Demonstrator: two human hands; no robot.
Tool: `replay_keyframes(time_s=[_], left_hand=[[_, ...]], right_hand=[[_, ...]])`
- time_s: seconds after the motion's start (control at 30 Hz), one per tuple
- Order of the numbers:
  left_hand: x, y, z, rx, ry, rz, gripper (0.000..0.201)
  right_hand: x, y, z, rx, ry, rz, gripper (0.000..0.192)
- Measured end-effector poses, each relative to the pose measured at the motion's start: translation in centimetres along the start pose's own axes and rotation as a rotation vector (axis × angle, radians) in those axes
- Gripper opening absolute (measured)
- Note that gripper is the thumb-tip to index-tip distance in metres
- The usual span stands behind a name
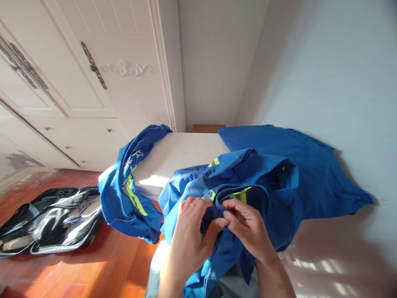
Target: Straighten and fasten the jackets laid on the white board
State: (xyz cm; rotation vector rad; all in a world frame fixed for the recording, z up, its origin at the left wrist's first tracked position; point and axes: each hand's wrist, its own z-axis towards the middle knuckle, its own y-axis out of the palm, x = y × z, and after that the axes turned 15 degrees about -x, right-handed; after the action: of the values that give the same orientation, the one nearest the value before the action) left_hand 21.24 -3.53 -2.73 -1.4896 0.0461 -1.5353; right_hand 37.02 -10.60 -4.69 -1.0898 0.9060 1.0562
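Looking down from the head view, white lettering shows on the blue sleeve point(130, 182) that hangs over the left edge of the white table point(180, 155), but the characters are too folded and small to read. No brand or label can be made out elsewhere.

Both hands work at the front of a blue work jacket point(248, 178), bunched at the near end of the table and spilling over its edge toward the person. The cloth is a strong mid blue with yellow-green reflective strips edged in grey; short pieces of strip show near the collar and just above the fingers, and a longer one runs down the hanging sleeve. A small round button or snap sits beside a strip close to the left hand's fingertips.

The left hand point(192, 236) has its grip pinched shut on a fold of the jacket, thumb pressed against the fingertips; a ring shows on one finger. The right hand point(248, 229) is likewise closed on the jacket fabric, its fingertips meeting those of the left hand.

Another blue garment point(310, 165) lies spread flat farther back against the wall. A glossy black bag point(49, 221) lies on the wooden floor at the left, below a white wardrobe point(77, 70).
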Motion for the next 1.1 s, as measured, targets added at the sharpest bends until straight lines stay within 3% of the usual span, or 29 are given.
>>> replay_keyframes(time_s=[0.13, 0.33, 0.43, 0.73, 1.1], left_hand=[[-0.1, 0.0, 0.3, 0.012, 0.052, 0.047, 0.005], [0.1, 0.6, 0.8, 0.062, 0.033, 0.061, 0.019], [-0.1, 0.6, 0.9, 0.082, 0.007, 0.035, 0.026], [0.1, 1.3, 0.8, 0.194, -0.055, -0.008, 0.022], [0.3, 1.6, 0.9, 0.233, -0.007, 0.082, 0.011]], right_hand=[[0.3, -0.1, 0.0, 0.045, -0.084, -0.112, 0.02], [0.5, -0.4, 0.3, 0.182, -0.271, -0.293, 0.014], [0.3, -0.5, 0.4, 0.182, -0.353, -0.392, 0.017], [-1.0, -1.0, -0.1, 0.11, -0.388, -0.619, 0.028], [-2.0, -0.6, 0.1, 0.12, -0.319, -0.694, 0.015]])
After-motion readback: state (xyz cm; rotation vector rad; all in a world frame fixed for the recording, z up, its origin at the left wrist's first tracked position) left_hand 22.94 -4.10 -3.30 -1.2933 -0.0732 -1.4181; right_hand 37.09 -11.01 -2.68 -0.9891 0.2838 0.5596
